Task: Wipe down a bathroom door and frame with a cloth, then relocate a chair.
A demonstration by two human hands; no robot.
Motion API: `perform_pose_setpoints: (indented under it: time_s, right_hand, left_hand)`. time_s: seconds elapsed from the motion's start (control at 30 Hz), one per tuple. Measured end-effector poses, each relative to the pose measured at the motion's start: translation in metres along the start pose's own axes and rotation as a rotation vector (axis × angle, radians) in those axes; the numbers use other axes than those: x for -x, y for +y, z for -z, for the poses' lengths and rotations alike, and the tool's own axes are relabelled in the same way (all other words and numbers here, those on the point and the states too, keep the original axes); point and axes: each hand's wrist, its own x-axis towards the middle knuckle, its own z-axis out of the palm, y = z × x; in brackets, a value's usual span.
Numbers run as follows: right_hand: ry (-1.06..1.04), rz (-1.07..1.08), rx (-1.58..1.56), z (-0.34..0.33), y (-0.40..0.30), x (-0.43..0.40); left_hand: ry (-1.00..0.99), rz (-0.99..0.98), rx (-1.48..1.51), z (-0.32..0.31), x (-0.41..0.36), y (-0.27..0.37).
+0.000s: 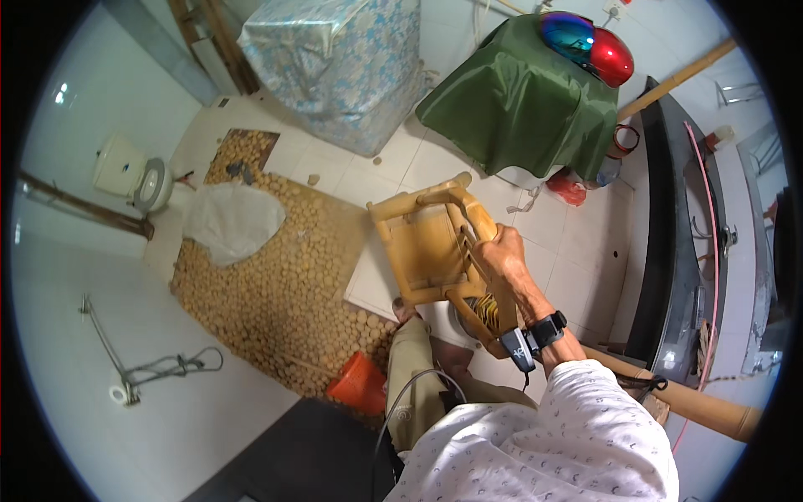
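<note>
My right hand point(502, 249) grips the top rail of a small bamboo chair point(428, 248), its fingers wrapped around the pole. The chair is tilted, with its slatted seat facing me, over the tiled floor in front of my legs. Behind its lower rail shows part of a round container point(486, 312) with yellow and dark strips, mostly hidden. A wrist device point(533, 339) with a cable is strapped to my right forearm. My left hand is out of view. To the left of the chair, many round potato-like tubers point(301, 263) cover the floor.
A whitish plastic sheet or sack point(235, 219) lies on the tubers. An orange plastic basket point(359, 383) stands by my leg. Farther off are a floral-covered box shape point(351, 81), a green cover point(502, 100) with a helmet point(586, 47) on top, a toilet point(150, 185) and a dark counter point(665, 251).
</note>
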Motion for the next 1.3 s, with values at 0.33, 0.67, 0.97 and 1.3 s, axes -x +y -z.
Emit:
perform_pose_setpoints:
  time_s: [0.33, 0.67, 0.97, 1.3]
  right_hand:
    - [-0.008, -0.122, -0.191, 0.017, -0.022, -0.041]
    - [0.029, -0.191, -0.346, 0.046, -0.050, -0.073]
    - [0.107, -0.264, -0.274, 0.058, -0.045, -0.107]
    - [0.160, -0.423, -0.277, 0.064, -0.021, -0.142]
  left_hand:
    - [-0.388, -0.248, -0.215, -0.046, -0.115, 0.074]
    - [-0.531, -0.697, -0.259, -0.089, -0.284, 0.167]
    - [-0.762, -0.872, 0.328, -0.040, -0.203, 0.464]
    - [-0.804, -0.922, 0.022, -0.075, -0.215, 0.613]
